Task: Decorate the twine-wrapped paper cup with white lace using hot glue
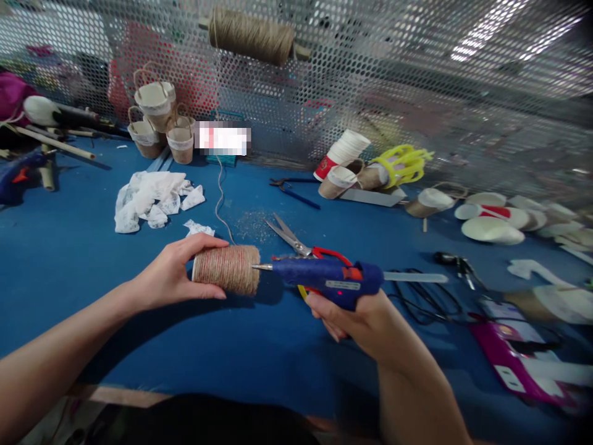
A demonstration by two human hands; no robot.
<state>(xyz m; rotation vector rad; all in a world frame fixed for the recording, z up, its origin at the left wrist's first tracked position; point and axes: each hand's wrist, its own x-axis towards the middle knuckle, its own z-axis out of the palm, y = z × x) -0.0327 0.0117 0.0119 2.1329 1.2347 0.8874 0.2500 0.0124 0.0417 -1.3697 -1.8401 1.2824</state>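
Observation:
My left hand [178, 272] grips a paper cup wrapped in brown twine [228, 269], held on its side above the blue table. In my right hand [352, 318] is a blue glue gun [327, 275], its metal tip at the cup's right end; whether it touches I cannot tell. A clear glue stick [414, 277] sticks out of the gun's back. From the cup a strand of twine [220, 194] runs up to a large twine spool [252, 38] on the mesh panel. Scissors with red handles [296, 238] lie open behind the gun, which partly hides them.
Small twine-handled buckets [155, 108] stand at the back left, with crumpled white scraps [151, 198] in front. Blue-handled pliers [299, 190], paper cups [345, 151] and yellow netting [407, 165] lie toward the back. Black cable [428, 300] and a magenta power strip [503, 355] are at right.

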